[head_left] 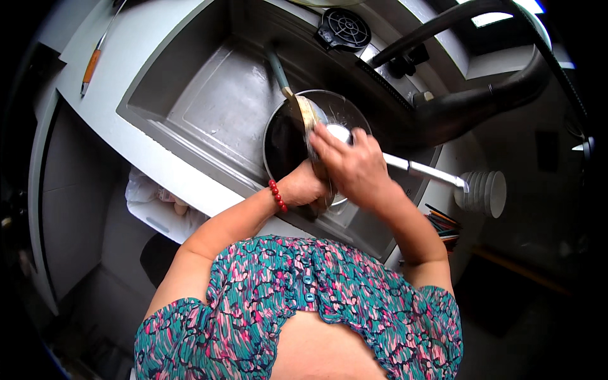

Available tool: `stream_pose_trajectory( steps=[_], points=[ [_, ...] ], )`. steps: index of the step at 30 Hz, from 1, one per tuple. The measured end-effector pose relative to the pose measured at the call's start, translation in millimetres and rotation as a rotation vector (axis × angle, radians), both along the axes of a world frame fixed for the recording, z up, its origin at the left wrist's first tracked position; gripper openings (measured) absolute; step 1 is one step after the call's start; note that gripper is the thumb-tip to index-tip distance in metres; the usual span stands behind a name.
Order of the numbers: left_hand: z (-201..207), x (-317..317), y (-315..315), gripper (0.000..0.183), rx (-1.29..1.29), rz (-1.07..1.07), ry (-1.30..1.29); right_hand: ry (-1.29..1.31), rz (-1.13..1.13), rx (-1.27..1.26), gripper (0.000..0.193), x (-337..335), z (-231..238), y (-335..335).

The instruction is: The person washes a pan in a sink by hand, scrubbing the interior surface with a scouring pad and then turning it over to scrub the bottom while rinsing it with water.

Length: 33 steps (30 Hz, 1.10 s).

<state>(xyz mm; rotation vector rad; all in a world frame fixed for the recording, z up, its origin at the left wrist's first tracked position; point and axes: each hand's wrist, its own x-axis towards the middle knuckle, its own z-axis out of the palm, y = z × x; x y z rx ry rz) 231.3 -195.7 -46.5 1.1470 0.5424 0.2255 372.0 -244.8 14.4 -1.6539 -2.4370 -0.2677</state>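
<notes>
- Head view: a dark frying pan (285,142) stands tilted over the grey sink (202,107), its steel handle (424,171) pointing right.
- Left hand (304,187) clamps the pan's lower rim; right hand (351,161) presses a scrubbing pad (309,114), fingers closed.
- Best done, judging by the tilt, with firm bracing against short strokes.

A single view, taken from a wide fisheye camera worn on the person's head, looking almost straight down. The person's chest and patterned top fill the lower edge, with both forearms reaching up into the middle of the picture. The sink (190,107) lies close below, filling the centre and upper left; the tap (481,95) arcs across the upper right. Straight counter edges bend toward the dark, rounded rim. The floor shows far below at left.
</notes>
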Motion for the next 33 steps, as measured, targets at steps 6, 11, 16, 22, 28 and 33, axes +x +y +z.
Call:
stream_pose_trajectory(
  steps=[6,11,16,22,28,33],
  points=[
    [-5.6,3.0,5.1,0.018,-0.033,-0.161,-0.028,-0.038,-0.157,-0.038,0.043,-8.8,3.0,15.5],
    [-9.1,1.3,1.6,0.021,0.043,-0.126,-0.06,-0.002,-0.143,-0.144,0.042,-13.4,13.0,19.7],
    [16.0,-4.1,7.4,0.026,-0.09,-0.123,0.041,-0.102,-0.063,-0.019,0.046,-15.8,9.3,-17.7],
    [1.7,-1.0,11.0,0.026,0.016,-0.285,0.081,-0.023,-0.181,-0.185,0.046,-15.8,16.1,32.5],
    [11.2,-5.3,10.1,0.027,-0.067,-0.21,0.073,-0.096,-0.06,-0.052,0.051,-17.6,14.2,-10.1],
    [0.9,-5.3,5.9,0.007,-0.164,-0.16,0.018,-0.045,-0.198,-0.283,0.046,-15.7,22.9,46.8]
  ],
)
